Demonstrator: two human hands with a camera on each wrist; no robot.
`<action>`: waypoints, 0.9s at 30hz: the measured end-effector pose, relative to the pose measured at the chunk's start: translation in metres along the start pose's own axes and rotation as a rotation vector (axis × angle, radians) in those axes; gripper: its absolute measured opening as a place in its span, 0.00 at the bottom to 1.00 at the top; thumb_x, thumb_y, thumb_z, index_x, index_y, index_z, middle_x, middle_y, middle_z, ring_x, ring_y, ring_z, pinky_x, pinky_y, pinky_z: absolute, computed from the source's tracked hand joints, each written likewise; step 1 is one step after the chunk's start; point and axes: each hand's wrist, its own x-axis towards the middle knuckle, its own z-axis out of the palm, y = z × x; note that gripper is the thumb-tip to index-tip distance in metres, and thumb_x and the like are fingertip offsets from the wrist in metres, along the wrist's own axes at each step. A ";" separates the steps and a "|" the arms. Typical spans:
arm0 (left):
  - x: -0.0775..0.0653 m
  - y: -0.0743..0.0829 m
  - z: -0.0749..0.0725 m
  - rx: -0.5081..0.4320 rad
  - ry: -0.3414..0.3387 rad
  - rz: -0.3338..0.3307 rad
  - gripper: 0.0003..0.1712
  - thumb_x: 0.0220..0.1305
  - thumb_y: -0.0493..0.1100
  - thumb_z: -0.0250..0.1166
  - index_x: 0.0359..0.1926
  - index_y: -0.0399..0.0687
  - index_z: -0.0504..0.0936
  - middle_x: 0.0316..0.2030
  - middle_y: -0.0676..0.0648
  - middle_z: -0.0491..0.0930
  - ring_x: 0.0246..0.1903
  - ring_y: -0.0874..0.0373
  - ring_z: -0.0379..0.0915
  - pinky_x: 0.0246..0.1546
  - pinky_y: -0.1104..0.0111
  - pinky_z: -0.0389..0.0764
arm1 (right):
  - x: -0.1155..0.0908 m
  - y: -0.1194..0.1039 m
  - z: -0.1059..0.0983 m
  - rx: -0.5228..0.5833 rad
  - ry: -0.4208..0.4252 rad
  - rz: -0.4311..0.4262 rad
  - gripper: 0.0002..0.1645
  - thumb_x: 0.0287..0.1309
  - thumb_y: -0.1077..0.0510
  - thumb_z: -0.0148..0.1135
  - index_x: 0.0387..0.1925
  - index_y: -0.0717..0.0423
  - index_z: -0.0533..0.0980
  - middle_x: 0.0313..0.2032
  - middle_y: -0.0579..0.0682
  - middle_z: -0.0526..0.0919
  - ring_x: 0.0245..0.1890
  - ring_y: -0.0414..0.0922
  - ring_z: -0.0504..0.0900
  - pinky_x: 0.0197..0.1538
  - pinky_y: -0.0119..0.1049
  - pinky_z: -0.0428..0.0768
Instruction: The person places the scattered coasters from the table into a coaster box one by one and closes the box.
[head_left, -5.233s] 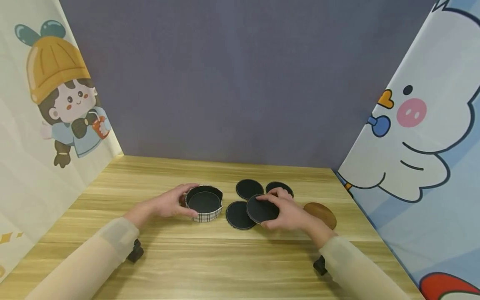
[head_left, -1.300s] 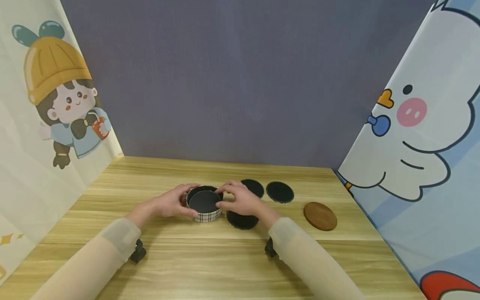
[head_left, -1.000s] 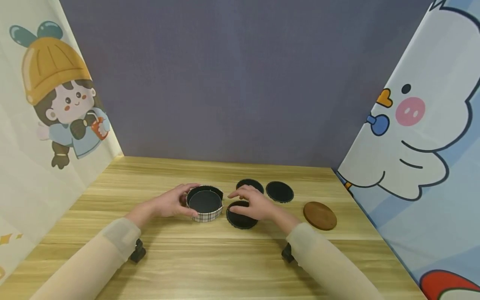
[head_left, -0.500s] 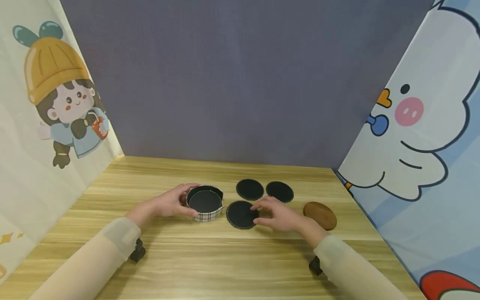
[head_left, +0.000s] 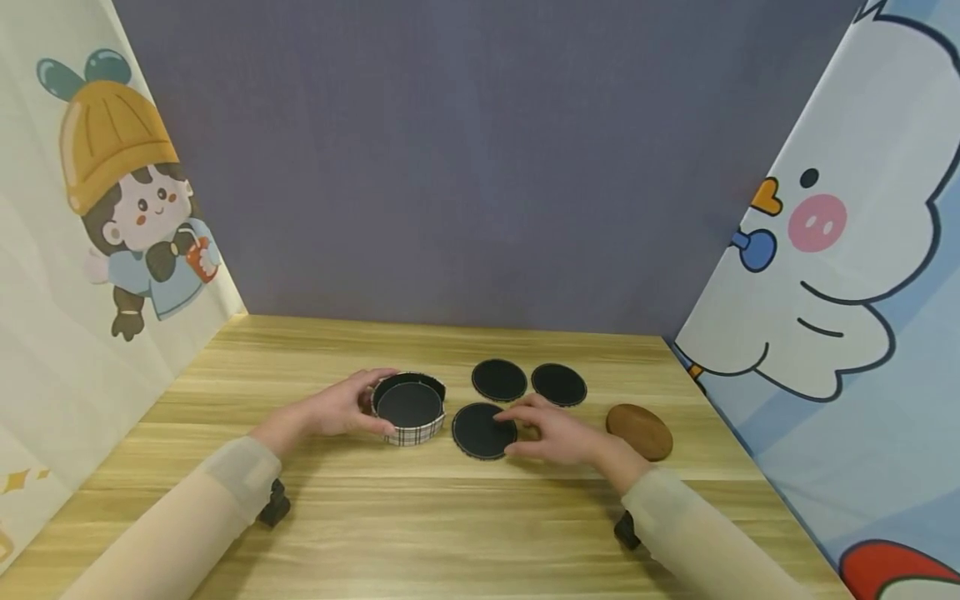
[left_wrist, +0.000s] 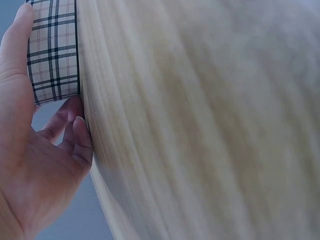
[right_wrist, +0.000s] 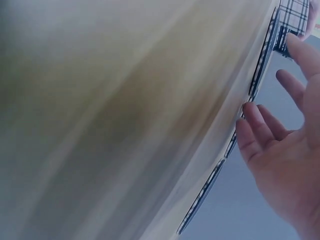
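The left hand (head_left: 345, 407) curls around the round plaid box (head_left: 412, 435), thumb on its near side. The right hand (head_left: 553, 431) holds nothing, its fingers parted and loosely bent over the right edge of the front black coaster (head_left: 478, 432); contact is impossible to tell. That coaster lies flat on the table (head_left: 420, 521), just right of the box. It looks light, thin, fairly stiff and sturdy; pinching opposite edges should lift it.

Grey backdrop (head_left: 412, 167) between cartoon-printed panels (head_left: 847, 275) — wood-grain tabletop (head_left: 435, 525) below.
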 end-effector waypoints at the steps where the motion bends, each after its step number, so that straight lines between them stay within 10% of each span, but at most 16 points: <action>1: 0.000 0.000 0.000 -0.003 -0.003 0.006 0.66 0.60 0.48 0.86 0.87 0.42 0.54 0.74 0.25 0.64 0.60 0.44 0.83 0.64 0.51 0.84 | 0.002 -0.001 0.000 -0.013 -0.003 -0.001 0.36 0.74 0.37 0.70 0.77 0.41 0.76 0.73 0.53 0.73 0.55 0.48 0.77 0.54 0.46 0.77; 10: 0.003 -0.004 0.000 -0.018 -0.014 0.026 0.64 0.61 0.47 0.85 0.87 0.40 0.54 0.74 0.25 0.66 0.60 0.43 0.83 0.64 0.48 0.84 | 0.016 -0.006 0.006 -0.078 -0.033 0.021 0.34 0.73 0.37 0.71 0.76 0.32 0.77 0.78 0.58 0.68 0.79 0.60 0.67 0.78 0.65 0.69; 27: 0.005 -0.006 -0.001 -0.018 -0.012 0.026 0.64 0.61 0.47 0.85 0.87 0.42 0.55 0.73 0.25 0.66 0.60 0.43 0.83 0.63 0.51 0.83 | 0.000 -0.012 0.007 -0.073 -0.048 0.005 0.30 0.71 0.40 0.74 0.71 0.34 0.81 0.76 0.60 0.69 0.77 0.61 0.66 0.75 0.64 0.71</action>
